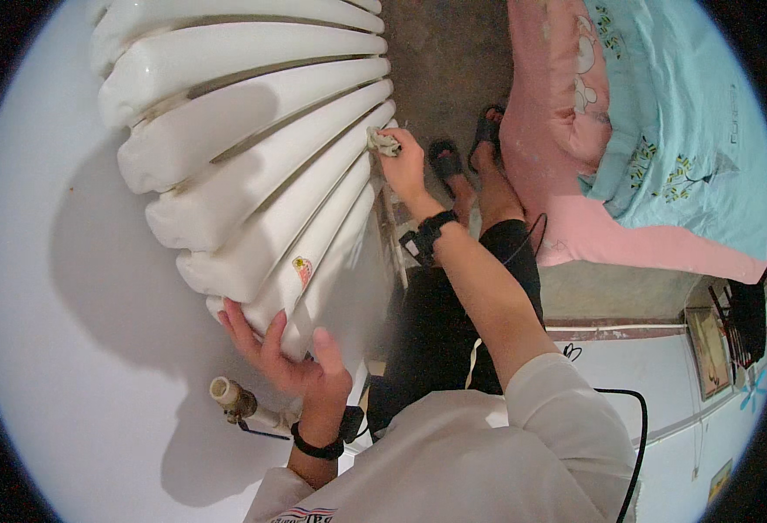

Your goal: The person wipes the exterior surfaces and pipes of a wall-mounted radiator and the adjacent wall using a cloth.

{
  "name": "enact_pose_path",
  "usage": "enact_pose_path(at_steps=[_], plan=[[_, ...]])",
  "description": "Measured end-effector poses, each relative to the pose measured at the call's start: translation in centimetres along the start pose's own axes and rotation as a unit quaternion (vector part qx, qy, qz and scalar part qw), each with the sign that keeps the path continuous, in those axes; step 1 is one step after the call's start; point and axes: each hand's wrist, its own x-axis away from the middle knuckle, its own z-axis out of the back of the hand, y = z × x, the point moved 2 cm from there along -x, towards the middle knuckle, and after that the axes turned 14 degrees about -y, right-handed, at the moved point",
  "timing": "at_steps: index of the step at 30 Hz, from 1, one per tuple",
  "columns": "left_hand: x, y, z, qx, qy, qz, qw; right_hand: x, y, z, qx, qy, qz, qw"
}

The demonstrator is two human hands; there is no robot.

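A white column radiator point(253, 166) stands along the wall, its rounded sections fanning across the upper left. My right hand point(403, 166) is closed on a crumpled greyish cloth point(383, 142), which touches the front edge of one section. At the end section my left hand point(301, 362) rests with fingers spread, the fingertips against the radiator's top edge and nothing in the grip. A small colourful sticker point(302, 271) is on the section above that hand. Both wrists carry black straps with small devices.
Beside my left wrist a pipe with a brass valve point(237, 399) and blue lever juts out by the wall. On the right is a bed with pink bedding point(558, 148) and a light blue cover point(671, 113). A dark cable point(641, 427) hangs by my right side.
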Motion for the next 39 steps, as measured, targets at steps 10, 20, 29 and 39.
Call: enact_pose_path(at_steps=[10,20,29,39], plan=[[-0.2,1.0,0.1,0.007,-0.027,-0.003,1.0,-2.5,3.6,1.8,0.091,-0.026,-0.139,0.986],[0.4,0.5,-0.1,0.003,-0.045,0.003,0.999,-2.9,3.1,2.0,0.055,-0.066,-0.072,0.994],[0.3,0.2,0.1,-0.028,-0.026,0.015,0.999,-8.1,11.3,3.2,0.286,-0.149,-0.168,0.932],[0.5,0.7,0.2,0.009,-0.024,0.046,0.999,-9.2,14.0,3.7,0.353,-0.28,-0.19,0.872]])
